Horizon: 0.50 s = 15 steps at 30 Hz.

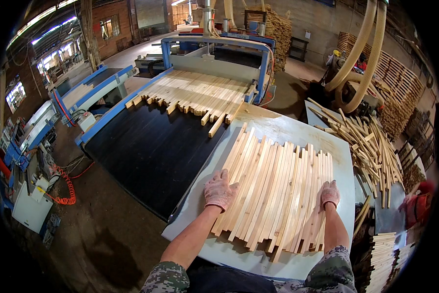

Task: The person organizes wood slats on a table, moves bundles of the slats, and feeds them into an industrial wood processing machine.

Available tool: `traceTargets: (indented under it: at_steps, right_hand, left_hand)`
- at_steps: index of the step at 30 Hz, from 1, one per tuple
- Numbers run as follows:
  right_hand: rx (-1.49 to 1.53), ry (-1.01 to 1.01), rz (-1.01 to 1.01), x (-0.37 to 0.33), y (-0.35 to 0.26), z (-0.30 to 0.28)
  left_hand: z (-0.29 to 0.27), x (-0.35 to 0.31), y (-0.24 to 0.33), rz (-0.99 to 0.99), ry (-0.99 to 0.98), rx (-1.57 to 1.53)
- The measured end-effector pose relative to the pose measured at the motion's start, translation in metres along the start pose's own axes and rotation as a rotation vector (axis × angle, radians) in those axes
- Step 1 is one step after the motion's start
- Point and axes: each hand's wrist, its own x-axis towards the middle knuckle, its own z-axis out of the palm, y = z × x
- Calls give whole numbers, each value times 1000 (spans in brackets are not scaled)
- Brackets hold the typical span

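Observation:
A row of pale wooden strips [270, 190] lies side by side on the light grey table [343, 215], their near ends uneven. My left hand [221, 189], in a pinkish knit glove, rests against the row's left edge with its fingers stretched forward and its thumb over the strips. At the right edge, my right hand [330, 193], gloved alike, lies along the outermost strips with its fingers pointing away from me. Neither hand is wrapped round a single strip; the row sits between them. The undersides of both hands are hidden.
Left of the table runs a black conveyor belt [151, 151], with more wooden strips [195, 93] on its far part before a blue-framed machine [214, 61]. Loose sticks [363, 149] are heaped at the right, below ribbed hoses [371, 49]. A red coiled hose [65, 190] hangs at the left.

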Motion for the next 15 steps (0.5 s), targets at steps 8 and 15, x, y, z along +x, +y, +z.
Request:
traceTargets:
  at_steps: [8, 15]
  right_hand:
    - [-8, -45, 14, -4, -7, -7]
    - [-7, -97, 35, -7, -11, -18]
  left_hand:
    - [1, 1, -2, -2, -13, -5]
    - [2, 1, -2, 3, -19, -1]
